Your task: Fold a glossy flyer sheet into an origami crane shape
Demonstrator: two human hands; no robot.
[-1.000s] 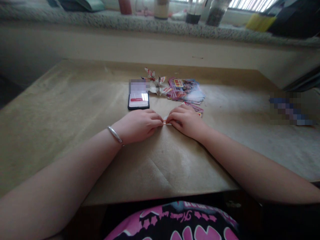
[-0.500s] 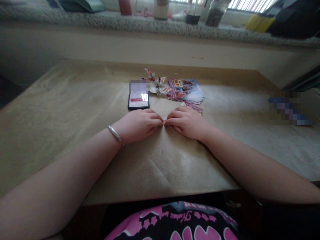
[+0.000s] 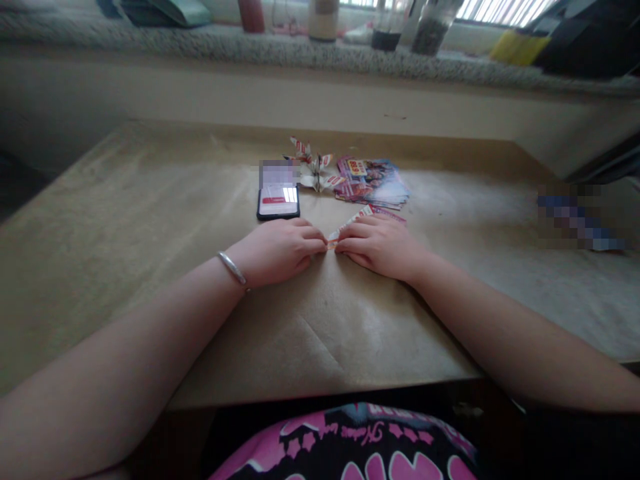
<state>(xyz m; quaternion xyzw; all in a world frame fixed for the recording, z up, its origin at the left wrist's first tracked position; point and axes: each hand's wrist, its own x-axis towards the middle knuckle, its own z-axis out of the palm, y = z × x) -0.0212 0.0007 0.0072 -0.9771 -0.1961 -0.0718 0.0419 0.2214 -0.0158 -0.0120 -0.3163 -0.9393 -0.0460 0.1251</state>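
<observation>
Standing below a speckled windowsill [image 3: 280, 50], the beige table [image 3: 150, 200] bears paper [image 3: 359, 218].

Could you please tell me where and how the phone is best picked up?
I would take the phone by its long edges near the closer end, coming from the left: it lies flat, and folded paper crowds its far right corner.

Center: the right hand [image 3: 383, 247] is partly covering the paper [image 3: 356, 219]; upper center: the frame edge is cropping jars [image 3: 323, 23].
</observation>
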